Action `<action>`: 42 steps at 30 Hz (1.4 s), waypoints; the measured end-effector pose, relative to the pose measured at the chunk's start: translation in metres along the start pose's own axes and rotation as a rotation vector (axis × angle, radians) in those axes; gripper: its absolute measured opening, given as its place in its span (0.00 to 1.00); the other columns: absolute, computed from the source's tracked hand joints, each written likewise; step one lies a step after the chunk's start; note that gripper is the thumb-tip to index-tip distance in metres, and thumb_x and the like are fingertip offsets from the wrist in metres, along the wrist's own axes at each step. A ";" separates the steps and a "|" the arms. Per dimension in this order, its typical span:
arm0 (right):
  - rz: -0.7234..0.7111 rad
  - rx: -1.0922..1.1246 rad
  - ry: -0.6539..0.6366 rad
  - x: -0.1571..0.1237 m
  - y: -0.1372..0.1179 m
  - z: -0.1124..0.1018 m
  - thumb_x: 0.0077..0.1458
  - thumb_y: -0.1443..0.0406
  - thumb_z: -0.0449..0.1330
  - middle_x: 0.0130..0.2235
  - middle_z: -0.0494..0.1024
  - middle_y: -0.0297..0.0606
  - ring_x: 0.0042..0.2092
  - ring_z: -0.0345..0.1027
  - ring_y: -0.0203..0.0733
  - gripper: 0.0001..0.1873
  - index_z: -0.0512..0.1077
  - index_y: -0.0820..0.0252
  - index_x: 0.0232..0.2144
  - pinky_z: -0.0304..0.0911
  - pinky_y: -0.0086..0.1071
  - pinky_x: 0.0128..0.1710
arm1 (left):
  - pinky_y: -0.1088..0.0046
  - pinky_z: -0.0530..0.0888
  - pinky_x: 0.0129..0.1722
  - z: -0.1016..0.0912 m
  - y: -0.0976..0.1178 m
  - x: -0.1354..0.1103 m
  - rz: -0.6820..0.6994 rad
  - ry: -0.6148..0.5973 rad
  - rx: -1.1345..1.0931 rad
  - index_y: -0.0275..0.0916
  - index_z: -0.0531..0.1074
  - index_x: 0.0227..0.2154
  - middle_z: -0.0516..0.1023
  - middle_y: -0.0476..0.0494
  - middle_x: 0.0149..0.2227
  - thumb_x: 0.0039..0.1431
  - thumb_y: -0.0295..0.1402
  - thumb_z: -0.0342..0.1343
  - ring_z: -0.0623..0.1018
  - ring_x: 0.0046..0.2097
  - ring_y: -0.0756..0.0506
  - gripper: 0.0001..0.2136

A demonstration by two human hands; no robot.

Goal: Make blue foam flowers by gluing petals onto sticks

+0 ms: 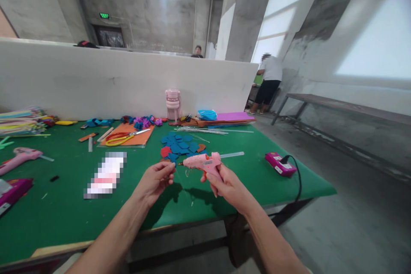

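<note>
My left hand [159,180] is closed in a pinch, its thumb and forefinger on a small blue piece [173,158] whose exact form is hard to make out. A pink hot glue gun [203,162] sits in my right hand [226,182], fingers wrapped round its handle. The gun's nozzle points left and is close to the pinched fingertips; whether it touches the piece cannot be seen. From its back sticks a clear glue stick [233,154]. Just behind lies a pile of blue cut pieces [181,142], with a red piece [166,152] among them.
On the green table [122,214] lie scissors [123,138] on orange sheets [133,128], thin wires [205,130] and another pink glue gun [22,158]. A magenta box [280,164] with a black cable stands right. A pink bottle [173,105] stands by the white partition [128,79].
</note>
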State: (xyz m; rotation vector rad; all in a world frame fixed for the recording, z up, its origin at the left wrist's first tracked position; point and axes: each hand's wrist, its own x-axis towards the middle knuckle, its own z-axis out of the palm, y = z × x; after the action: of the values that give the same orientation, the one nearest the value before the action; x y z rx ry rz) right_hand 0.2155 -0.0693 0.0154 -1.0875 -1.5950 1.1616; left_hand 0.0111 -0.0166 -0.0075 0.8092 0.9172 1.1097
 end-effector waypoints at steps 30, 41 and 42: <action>0.000 -0.058 -0.006 0.000 0.004 0.000 0.55 0.61 0.49 0.32 0.69 0.36 0.20 0.53 0.27 0.12 0.60 0.62 0.40 0.54 0.25 0.18 | 0.83 0.65 0.18 0.000 -0.002 -0.002 -0.006 -0.014 0.008 0.32 0.70 0.23 0.68 0.51 0.20 0.40 0.32 0.63 0.66 0.21 0.57 0.09; 0.011 -0.061 -0.001 0.000 0.002 0.000 0.54 0.60 0.50 0.25 0.65 0.31 0.19 0.53 0.28 0.10 0.61 0.62 0.34 0.53 0.24 0.18 | 0.83 0.65 0.18 0.000 -0.003 0.000 -0.008 -0.009 -0.003 0.32 0.70 0.23 0.69 0.50 0.20 0.39 0.32 0.63 0.67 0.21 0.57 0.10; 0.011 -0.059 -0.002 0.000 0.002 0.000 0.54 0.60 0.50 0.24 0.64 0.30 0.19 0.53 0.28 0.10 0.62 0.62 0.33 0.53 0.24 0.18 | 0.83 0.65 0.18 0.000 -0.003 0.000 -0.009 -0.007 -0.002 0.32 0.71 0.23 0.69 0.50 0.20 0.38 0.32 0.64 0.67 0.21 0.57 0.10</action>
State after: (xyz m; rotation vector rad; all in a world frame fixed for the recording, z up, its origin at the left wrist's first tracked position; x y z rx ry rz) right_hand 0.2161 -0.0692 0.0138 -1.1343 -1.6361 1.1295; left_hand 0.0125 -0.0173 -0.0097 0.8059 0.9125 1.0989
